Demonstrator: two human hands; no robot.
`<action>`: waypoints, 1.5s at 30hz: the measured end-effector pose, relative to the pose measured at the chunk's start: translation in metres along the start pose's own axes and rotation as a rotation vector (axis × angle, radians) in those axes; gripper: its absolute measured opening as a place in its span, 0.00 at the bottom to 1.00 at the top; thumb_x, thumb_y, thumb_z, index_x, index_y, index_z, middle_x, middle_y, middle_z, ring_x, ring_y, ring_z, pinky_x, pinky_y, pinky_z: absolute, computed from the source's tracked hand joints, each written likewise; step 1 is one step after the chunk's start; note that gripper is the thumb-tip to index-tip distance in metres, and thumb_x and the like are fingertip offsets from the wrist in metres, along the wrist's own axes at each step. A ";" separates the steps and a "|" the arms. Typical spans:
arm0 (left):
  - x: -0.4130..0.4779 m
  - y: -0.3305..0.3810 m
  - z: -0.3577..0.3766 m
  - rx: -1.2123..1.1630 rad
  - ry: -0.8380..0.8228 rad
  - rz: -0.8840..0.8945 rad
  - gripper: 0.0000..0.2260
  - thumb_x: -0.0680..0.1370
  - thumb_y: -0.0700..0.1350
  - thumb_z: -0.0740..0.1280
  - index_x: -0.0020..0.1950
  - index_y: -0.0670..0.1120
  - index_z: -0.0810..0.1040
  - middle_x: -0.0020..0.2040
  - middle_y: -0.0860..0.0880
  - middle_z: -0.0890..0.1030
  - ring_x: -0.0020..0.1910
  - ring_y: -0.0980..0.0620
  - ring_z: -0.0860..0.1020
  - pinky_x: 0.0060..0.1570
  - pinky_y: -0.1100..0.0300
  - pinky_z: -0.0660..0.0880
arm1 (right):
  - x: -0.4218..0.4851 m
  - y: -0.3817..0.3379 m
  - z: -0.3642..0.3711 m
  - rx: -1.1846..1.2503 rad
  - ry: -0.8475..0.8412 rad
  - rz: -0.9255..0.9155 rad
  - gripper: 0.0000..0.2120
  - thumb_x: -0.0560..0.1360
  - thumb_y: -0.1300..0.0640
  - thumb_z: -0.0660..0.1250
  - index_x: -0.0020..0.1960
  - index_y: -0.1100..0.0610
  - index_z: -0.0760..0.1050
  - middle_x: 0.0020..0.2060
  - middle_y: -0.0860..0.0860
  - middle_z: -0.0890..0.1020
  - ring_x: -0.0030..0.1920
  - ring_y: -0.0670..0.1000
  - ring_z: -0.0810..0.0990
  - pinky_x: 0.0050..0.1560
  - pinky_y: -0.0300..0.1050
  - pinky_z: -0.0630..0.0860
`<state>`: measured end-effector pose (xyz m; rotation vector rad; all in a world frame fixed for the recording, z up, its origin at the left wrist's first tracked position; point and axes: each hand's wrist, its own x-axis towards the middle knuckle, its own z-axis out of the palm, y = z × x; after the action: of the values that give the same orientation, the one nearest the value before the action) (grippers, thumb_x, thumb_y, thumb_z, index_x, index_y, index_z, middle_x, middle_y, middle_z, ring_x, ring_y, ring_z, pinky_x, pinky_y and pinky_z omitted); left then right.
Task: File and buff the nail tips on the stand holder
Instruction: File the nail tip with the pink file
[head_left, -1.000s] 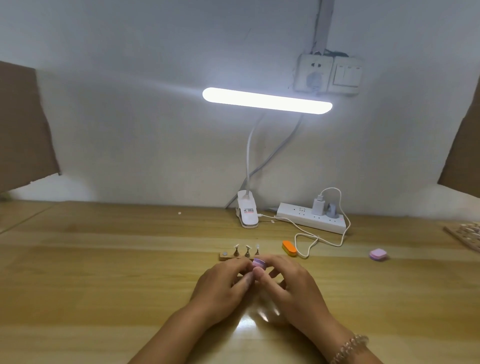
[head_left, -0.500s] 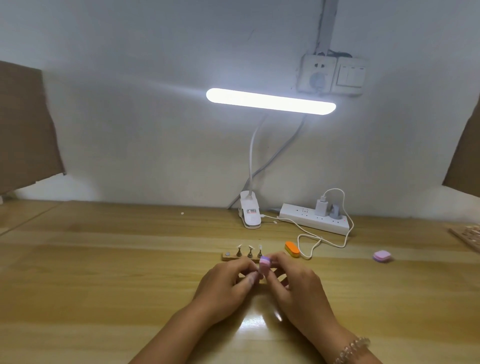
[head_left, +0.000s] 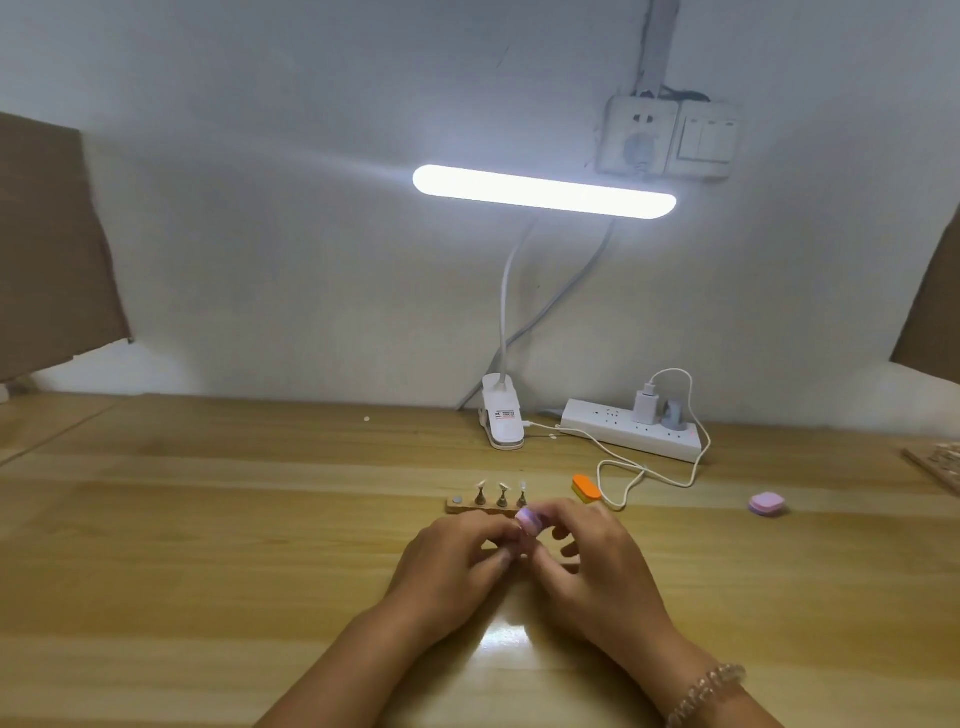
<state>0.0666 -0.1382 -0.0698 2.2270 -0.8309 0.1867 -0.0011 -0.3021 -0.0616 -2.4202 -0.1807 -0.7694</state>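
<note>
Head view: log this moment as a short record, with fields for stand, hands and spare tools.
stand holder: wooden, on table, three upright pegs with nail tips, leftmost slot empty
right hand: pinches pink buffer block
left hand: fingers curled beside the block; grip unclear
spare tools: orange buffer beside stand, pink pad farther right

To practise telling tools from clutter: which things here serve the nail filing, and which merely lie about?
In use: stand holder, nail tips, purple buffer block pinched by the right hand.
Lying about: orange block, pink block, power strip.
</note>
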 end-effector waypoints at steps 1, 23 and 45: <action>-0.001 0.000 0.000 -0.001 -0.008 0.001 0.06 0.79 0.50 0.67 0.53 0.60 0.81 0.46 0.66 0.78 0.38 0.70 0.73 0.42 0.64 0.69 | 0.000 -0.001 0.000 -0.009 -0.001 -0.002 0.08 0.73 0.52 0.71 0.51 0.43 0.77 0.44 0.34 0.78 0.47 0.40 0.74 0.45 0.45 0.78; 0.002 -0.002 -0.002 -0.105 -0.004 -0.066 0.08 0.78 0.46 0.68 0.45 0.61 0.80 0.43 0.66 0.81 0.37 0.66 0.76 0.41 0.65 0.70 | 0.002 -0.001 -0.001 0.111 -0.066 0.038 0.16 0.72 0.53 0.74 0.58 0.47 0.77 0.50 0.36 0.78 0.52 0.42 0.76 0.52 0.47 0.77; 0.001 0.000 -0.005 -0.088 -0.042 -0.059 0.07 0.81 0.44 0.64 0.48 0.56 0.79 0.45 0.60 0.81 0.37 0.63 0.73 0.43 0.59 0.71 | -0.001 0.003 0.002 -0.022 -0.078 -0.015 0.17 0.70 0.46 0.72 0.56 0.41 0.72 0.49 0.33 0.77 0.49 0.38 0.73 0.45 0.42 0.75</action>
<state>0.0682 -0.1354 -0.0658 2.1765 -0.7800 0.0748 0.0001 -0.3033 -0.0648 -2.4742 -0.2229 -0.6878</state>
